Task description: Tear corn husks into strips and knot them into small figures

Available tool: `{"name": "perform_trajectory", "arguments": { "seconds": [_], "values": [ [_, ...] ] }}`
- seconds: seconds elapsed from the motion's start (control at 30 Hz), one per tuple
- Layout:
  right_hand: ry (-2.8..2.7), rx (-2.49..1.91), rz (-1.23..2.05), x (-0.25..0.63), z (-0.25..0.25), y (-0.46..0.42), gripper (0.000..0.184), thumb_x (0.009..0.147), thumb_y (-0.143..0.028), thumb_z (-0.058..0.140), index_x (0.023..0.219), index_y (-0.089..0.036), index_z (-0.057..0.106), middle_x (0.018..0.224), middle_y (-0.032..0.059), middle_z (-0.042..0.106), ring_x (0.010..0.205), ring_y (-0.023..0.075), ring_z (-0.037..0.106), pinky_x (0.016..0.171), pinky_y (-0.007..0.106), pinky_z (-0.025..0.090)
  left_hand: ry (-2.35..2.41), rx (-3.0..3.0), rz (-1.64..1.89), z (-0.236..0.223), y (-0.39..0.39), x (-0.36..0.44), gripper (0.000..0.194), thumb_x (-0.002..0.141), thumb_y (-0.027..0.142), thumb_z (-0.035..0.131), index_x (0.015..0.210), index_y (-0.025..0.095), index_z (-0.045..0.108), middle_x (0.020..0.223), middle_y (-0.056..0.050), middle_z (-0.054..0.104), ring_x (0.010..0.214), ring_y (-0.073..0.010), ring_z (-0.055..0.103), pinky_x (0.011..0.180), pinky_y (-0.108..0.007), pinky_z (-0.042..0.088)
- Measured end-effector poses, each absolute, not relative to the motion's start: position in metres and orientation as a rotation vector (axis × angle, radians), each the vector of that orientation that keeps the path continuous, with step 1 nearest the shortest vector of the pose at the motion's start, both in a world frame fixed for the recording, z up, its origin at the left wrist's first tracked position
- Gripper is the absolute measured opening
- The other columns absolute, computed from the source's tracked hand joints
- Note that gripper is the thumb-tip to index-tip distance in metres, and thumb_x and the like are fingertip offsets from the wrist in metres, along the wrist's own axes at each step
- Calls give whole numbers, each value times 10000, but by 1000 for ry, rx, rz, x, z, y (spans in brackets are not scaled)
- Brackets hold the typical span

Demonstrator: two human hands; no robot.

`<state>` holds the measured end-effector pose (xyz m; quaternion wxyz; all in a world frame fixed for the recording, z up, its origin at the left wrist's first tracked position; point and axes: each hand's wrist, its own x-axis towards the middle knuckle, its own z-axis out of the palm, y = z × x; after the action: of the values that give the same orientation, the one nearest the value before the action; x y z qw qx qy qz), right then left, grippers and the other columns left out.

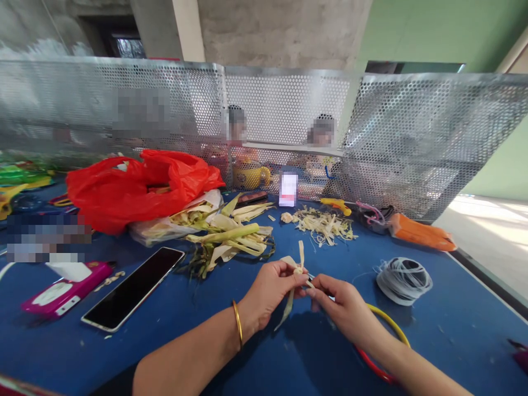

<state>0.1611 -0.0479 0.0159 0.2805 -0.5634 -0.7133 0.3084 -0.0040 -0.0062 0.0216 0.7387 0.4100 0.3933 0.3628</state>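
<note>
Just above the blue table, my left hand point(274, 286) pinches a pale strip of corn husk point(301, 256) that looks knotted or folded at the fingertips. One end of the strip sticks up and another hangs below the fingers. My right hand point(336, 297) meets it from the right, its thumb and forefinger closed on the husk near the knot. A thin bluish piece shows between the two hands, too small to name. Beyond them lies a heap of corn husks point(231, 236), with a pile of thin husk shreds point(325, 224) to its right.
A dark-screened phone point(134, 289) and a magenta device point(68, 291) lie left. A red plastic bag point(140, 190) stands behind them. Right are a coil of clear line point(404, 281), a yellow-red ring point(390, 319) and an orange packet point(423, 232). A perforated metal screen point(284, 104) borders the back; people sit beyond.
</note>
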Motion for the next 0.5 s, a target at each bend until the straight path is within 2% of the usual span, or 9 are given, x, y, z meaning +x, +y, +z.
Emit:
{"name": "perform_trajectory", "arguments": {
  "seconds": [0.13,0.37,0.5],
  "values": [
    [-1950,-1534,749,165,26,-50,400,928,-458,413,656,-190,533,572,-25,545,561,118,467,552,231,338,889,990,804,19,-5,-4,247,667,331,761,726,119,650,648,-26,655,515,-83,560,551,-194,438],
    [-1848,-1463,1034,181,34,-41,353,881,-426,487,668,-176,617,523,-30,536,549,119,468,556,228,344,845,808,751,20,-2,-6,192,637,231,774,720,122,639,599,-6,618,474,-68,523,523,-191,438],
    [-1851,-1515,1137,186,32,-37,303,834,-362,541,647,-161,668,515,-24,551,514,111,445,511,227,305,807,742,690,24,-3,-7,163,680,226,737,761,100,672,598,-19,608,480,-72,523,504,-192,433]
  ]
}}
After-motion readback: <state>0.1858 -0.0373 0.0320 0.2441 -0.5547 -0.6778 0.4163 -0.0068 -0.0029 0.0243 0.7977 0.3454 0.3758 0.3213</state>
